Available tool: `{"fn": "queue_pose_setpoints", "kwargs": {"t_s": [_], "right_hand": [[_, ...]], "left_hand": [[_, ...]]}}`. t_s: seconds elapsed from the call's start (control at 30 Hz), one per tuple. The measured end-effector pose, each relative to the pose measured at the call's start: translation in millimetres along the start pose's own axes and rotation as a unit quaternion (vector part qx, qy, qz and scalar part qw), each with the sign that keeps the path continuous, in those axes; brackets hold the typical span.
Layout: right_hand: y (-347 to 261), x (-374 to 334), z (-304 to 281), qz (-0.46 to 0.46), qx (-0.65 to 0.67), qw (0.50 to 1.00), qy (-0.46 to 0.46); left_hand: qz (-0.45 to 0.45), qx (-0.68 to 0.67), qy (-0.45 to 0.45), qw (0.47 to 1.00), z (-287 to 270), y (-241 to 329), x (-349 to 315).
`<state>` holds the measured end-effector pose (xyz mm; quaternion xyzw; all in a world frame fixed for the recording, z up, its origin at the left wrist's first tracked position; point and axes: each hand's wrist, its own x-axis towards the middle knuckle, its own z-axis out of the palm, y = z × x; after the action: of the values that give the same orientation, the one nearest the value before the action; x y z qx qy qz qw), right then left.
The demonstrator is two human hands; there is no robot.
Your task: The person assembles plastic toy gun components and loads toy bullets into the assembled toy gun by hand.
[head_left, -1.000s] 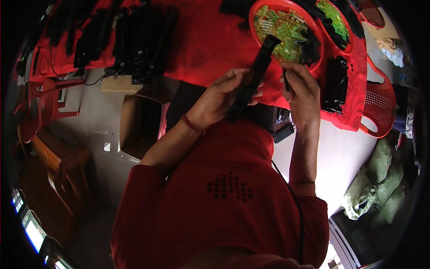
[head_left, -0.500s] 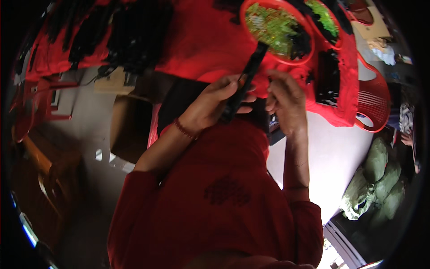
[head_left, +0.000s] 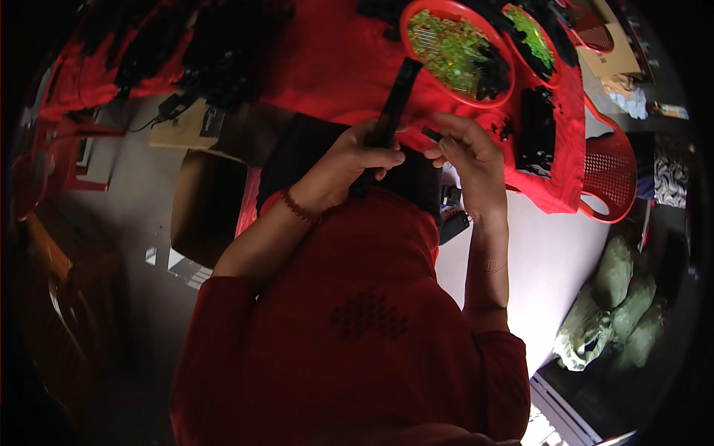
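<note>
Black long strip (head_left: 387,123) gripped in my left hand (head_left: 349,160), small black piece (head_left: 431,134) pinched in my right hand (head_left: 468,152); I judge that loose pinch could drop it.

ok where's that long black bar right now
In the head view, upper middle: the long black bar is gripped in the left hand, its far end reaching up beside the red tray of green parts.

Pale floor (head_left: 550,260), red-cloth table (head_left: 327,59), red plastic chair (head_left: 613,171), green sacks (head_left: 610,305), cardboard box (head_left: 201,208), dim left side.
</note>
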<state>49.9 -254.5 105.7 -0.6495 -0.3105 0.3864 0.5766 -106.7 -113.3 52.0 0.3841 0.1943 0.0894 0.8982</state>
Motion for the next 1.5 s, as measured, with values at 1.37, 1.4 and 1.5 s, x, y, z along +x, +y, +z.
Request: {"fn": "queue_pose_setpoints", "kwargs": {"t_s": [1.37, 1.4, 1.5], "right_hand": [[-4, 26, 36, -0.101, -0.125, 0.984, 0.079], [-10, 25, 35, -0.098, -0.141, 0.983, 0.063], [-14, 18, 30, -0.071, -0.165, 0.984, -0.015]], "left_hand": [[-0.051, -0.175, -0.057, 0.982, -26, -19, 5], [-0.051, -0.175, -0.056, 0.982, -27, -21, 6], [-0.043, -0.169, -0.059, 0.983, -28, -25, 6]]}}
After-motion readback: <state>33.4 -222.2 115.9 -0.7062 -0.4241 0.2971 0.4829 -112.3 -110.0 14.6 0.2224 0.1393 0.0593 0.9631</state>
